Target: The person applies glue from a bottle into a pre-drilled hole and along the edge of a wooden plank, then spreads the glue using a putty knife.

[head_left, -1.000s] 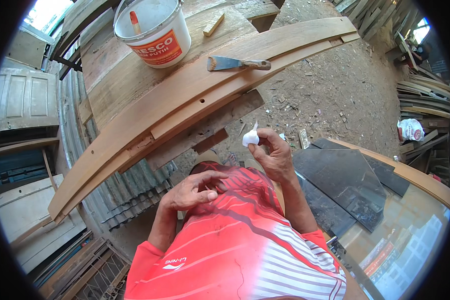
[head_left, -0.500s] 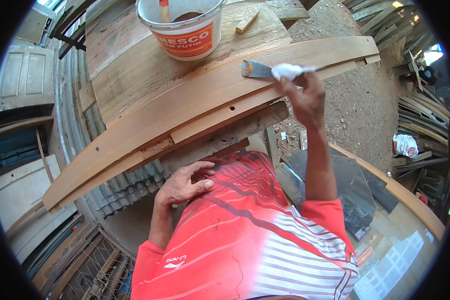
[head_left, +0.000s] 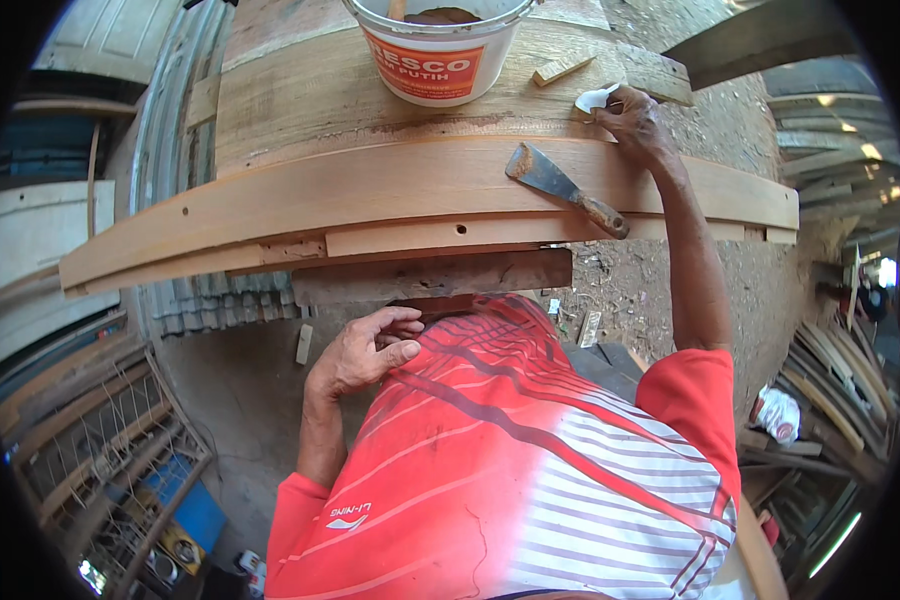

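Right hand [head_left: 632, 122]: grip closed, fingers pinching small white scrap [head_left: 595, 98] at tabletop's [head_left: 290, 105] right end, near wood offcut [head_left: 563, 69]; contact with tabletop unclear. Left hand [head_left: 365, 352]: grip half-open, holding nothing visible, near red shirt [head_left: 420, 450]. Putty knife [head_left: 572, 194] lies across curved wooden board [head_left: 310, 190], blade smeared brown. White bucket [head_left: 440, 77] on tabletop.
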Demonstrator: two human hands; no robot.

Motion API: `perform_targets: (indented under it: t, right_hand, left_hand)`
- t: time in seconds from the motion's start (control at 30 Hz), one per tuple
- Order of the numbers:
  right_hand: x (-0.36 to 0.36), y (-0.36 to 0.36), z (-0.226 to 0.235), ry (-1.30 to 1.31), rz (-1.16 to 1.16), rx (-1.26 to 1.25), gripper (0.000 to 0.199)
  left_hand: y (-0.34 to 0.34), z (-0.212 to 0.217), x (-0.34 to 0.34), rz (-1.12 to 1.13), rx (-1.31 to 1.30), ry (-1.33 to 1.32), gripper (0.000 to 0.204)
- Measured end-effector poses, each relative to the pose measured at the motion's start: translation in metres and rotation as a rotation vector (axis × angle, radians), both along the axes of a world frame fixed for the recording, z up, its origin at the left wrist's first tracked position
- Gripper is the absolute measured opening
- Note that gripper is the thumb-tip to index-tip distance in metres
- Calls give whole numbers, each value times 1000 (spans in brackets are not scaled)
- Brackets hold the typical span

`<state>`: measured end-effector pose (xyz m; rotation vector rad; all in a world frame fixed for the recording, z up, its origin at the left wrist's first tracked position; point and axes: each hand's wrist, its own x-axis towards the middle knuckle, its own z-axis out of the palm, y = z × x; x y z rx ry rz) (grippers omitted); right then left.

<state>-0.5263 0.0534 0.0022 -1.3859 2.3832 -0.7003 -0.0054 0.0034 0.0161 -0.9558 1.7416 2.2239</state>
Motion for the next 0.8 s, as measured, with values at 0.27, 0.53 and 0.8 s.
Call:
perform_targets:
  t: [0.27,0.53,0.8]
  right_hand:
    - [-4,-7,11,-44,118,138,39]
    - [-16,5,27,18,162,126,49]
    - [-8,90,57,1,-1,-128,44]
  left_hand:
    - [84,-11,-41,190,61,-26,75]
    - [92,-4,-60,214,18,-96,65]
    - [66,-60,52,948,-159,-141,36]
